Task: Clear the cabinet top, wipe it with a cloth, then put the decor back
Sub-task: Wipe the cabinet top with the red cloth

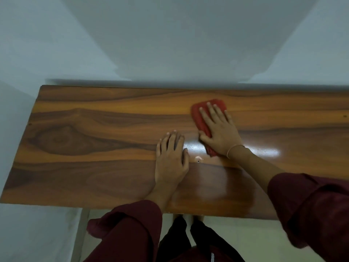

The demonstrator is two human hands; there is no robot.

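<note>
The glossy wooden cabinet top (79,140) fills the middle of the head view. A red cloth (198,118) lies on it right of centre. My right hand (220,132) presses flat on the cloth, fingers spread toward the wall, thumb hooked over its near edge. My left hand (171,159) rests flat on the bare wood just left of the cloth, fingers together, holding nothing. No decor is in view.
A pale wall (170,44) runs right behind the cabinet's back edge. The cabinet's left end (22,140) meets a side wall. Below the front edge are the light floor (236,235) and my dark trousers (175,241).
</note>
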